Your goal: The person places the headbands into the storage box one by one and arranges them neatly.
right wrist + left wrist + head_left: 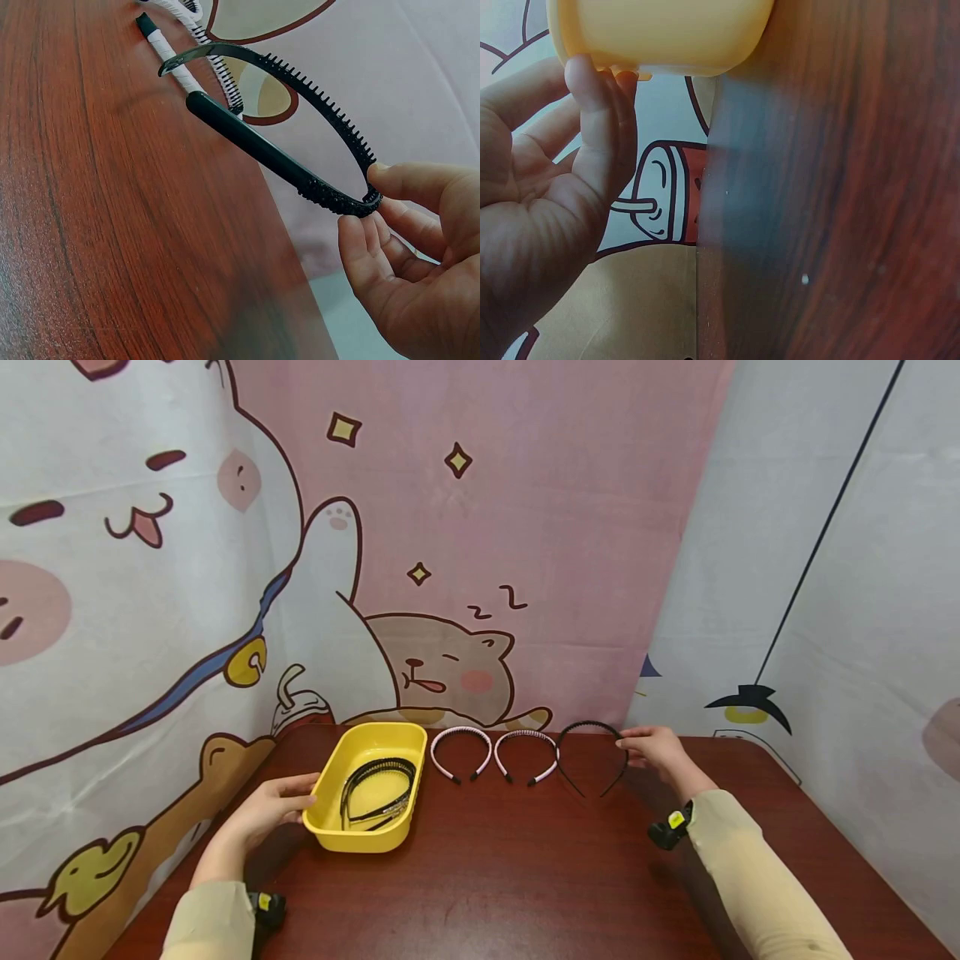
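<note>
A black headband [591,723] with comb teeth inside its arc is held up at the right, its two ends pointing down toward the table. My right hand [656,750] pinches its side between thumb and fingers; the right wrist view shows this headband [247,141] close up. Farther left, my left hand [262,814] grips the left rim of a yellow plastic basin [333,838]. Several black headbands [381,762] lie together inside the basin. Beside it, two pale pink-and-white headbands with black tips, one left [462,730] and one right [527,735], lie side by side.
The dark red wooden table [517,877] meets a cartoon-printed cloth backdrop [585,568] along its back edge. More printed cloth hangs at the left [135,643] and the right [847,610].
</note>
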The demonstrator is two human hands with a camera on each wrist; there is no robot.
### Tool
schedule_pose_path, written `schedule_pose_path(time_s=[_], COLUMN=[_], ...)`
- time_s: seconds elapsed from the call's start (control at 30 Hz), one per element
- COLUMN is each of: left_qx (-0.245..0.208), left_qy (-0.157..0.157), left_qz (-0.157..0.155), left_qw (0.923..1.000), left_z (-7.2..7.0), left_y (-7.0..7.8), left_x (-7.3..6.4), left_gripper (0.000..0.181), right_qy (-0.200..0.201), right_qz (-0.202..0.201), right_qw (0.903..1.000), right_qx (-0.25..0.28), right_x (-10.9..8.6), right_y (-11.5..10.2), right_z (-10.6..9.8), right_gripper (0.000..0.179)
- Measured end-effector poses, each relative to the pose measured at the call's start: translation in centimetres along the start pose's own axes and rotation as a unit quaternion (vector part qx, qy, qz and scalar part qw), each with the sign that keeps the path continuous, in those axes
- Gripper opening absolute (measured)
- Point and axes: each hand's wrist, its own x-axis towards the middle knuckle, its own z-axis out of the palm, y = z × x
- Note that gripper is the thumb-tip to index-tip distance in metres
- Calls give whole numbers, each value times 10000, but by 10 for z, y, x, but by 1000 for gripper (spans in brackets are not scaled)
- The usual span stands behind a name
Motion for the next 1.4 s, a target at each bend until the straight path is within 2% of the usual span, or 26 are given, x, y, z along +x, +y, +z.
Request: schedule_pose_path(time_s=[1.03,1.4], left_qx=[-10,-70], left_qy=[-3,-4], left_qz=[53,37], left_qw=[10000,10000], left_z=[1,3], left_y=[3,5], left_x=[-2,-4], left_gripper=[57,57], right_qy=[-99,-116], right_qz=[-149,-287], right_qw=[9997,9994], right_qx=[161,148], right_x=[-5,-5], right_y=[-19,-19], right_z=[20,26], right_gripper=[41,38])
